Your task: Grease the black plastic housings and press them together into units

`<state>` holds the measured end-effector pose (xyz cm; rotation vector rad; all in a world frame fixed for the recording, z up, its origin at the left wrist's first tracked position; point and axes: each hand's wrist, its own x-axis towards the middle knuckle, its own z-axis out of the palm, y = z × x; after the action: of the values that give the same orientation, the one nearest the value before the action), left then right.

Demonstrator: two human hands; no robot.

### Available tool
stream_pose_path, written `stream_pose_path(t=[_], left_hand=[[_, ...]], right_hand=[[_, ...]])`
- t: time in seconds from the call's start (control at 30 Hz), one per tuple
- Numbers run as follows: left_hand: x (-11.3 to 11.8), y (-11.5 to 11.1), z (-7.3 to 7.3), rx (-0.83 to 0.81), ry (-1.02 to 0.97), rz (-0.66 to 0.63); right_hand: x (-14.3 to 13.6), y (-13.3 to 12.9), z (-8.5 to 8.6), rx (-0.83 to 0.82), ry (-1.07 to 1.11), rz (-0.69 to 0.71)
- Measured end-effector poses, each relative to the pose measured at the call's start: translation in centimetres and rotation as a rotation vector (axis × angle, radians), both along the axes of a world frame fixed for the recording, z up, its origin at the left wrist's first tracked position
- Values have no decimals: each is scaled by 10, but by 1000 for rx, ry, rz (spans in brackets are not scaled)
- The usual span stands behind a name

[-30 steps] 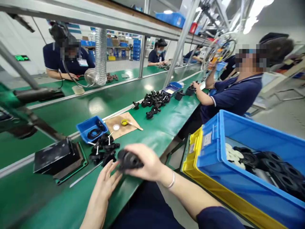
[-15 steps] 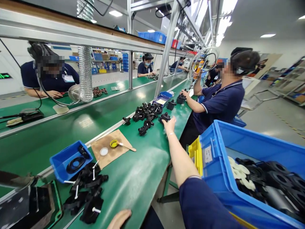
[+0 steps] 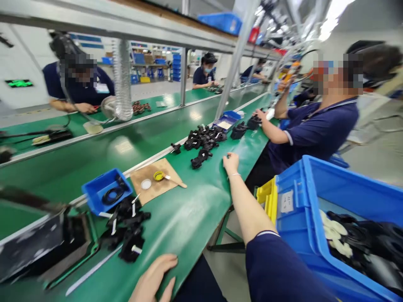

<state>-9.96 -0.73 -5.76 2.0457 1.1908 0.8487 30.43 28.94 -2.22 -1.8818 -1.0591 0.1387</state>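
My right hand (image 3: 232,163) is over the green table with its fingers curled in, and nothing shows in them. Just beyond it stands a black plastic housing (image 3: 238,131), apart from my fingers. To its left lies a pile of black plastic parts (image 3: 204,138), with a separate black part (image 3: 200,159) in front. My left hand (image 3: 157,274) rests open at the table's near edge, thumb and fingers apart. Close to it is a cluster of black parts with white sticks (image 3: 129,230). A blue tray (image 3: 91,199) behind them holds black rings.
Brown cardboard (image 3: 147,197) carries a yellow cup (image 3: 158,175), a flat stick and a white disc. A large blue bin (image 3: 307,218) stands at my right. A co-worker (image 3: 324,121) sits beyond, hands on another black housing. A metal frame (image 3: 237,63) crosses the view.
My right hand has let go of the black housing and drawn back toward me; the housing now stands farther along the table. My left hand has come further into view. The camera view has shifted.
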Motion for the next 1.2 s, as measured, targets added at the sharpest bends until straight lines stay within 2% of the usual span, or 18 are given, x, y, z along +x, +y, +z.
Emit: stream_pose_path(t=[0.1, 0.2, 0.27, 0.3, 0.33, 0.37, 0.43, 0.47, 0.53, 0.6, 0.67, 0.8, 0.87, 0.9, 0.97, 1.03, 1.1, 1.2], left_hand=[[0, -4, 18, -32, 37, -71], [0, -3, 26, -39, 3, -94], [0, -2, 26, -22, -4, -110], [0, -3, 26, -9, 3, -118], [0, -5, 26, 4, 21, -130], [-1, -7, 27, 15, 49, -149], [-5, -16, 32, 35, 125, -188], [-9, -21, 36, 44, 165, -197], [-24, -33, 47, 73, 236, -169], [-49, -43, 60, 122, 308, -70], [-86, -53, 73, 171, 408, 115], [-179, -77, 91, 155, 742, 623], [-222, -88, 93, 69, 911, 736], [-239, -91, 93, 15, 958, 722], [-263, -92, 91, -43, 983, 609], [-269, -87, 88, -18, 981, 524], [-257, -79, 87, 36, 933, 471], [-217, -66, 83, 74, 756, 365]], right_hand=[[-39, -27, 14, 27, -8, 140], [-99, -69, 24, 92, -31, 378], [-146, -107, 30, 117, -64, 625], [-169, -127, 32, 124, -96, 799], [-191, -146, 34, 151, -170, 1050], [-212, -162, 35, 160, -226, 1219], [-248, -184, 38, 151, -319, 1453], [-262, -191, 39, 142, -353, 1505], [-284, -198, 39, 144, -412, 1545], [-299, -200, 36, 169, -473, 1540], [-309, -200, 30, 189, -526, 1518], [-315, -204, 26, 153, -626, 1510], [-311, -207, 30, 93, -670, 1507], [-308, -209, 32, 57, -687, 1499], [-304, -212, 37, -8, -712, 1480], [-301, -215, 41, -58, -728, 1458], [-301, -217, 44, -97, -755, 1439], [-306, -222, 51, -149, -899, 1424]])
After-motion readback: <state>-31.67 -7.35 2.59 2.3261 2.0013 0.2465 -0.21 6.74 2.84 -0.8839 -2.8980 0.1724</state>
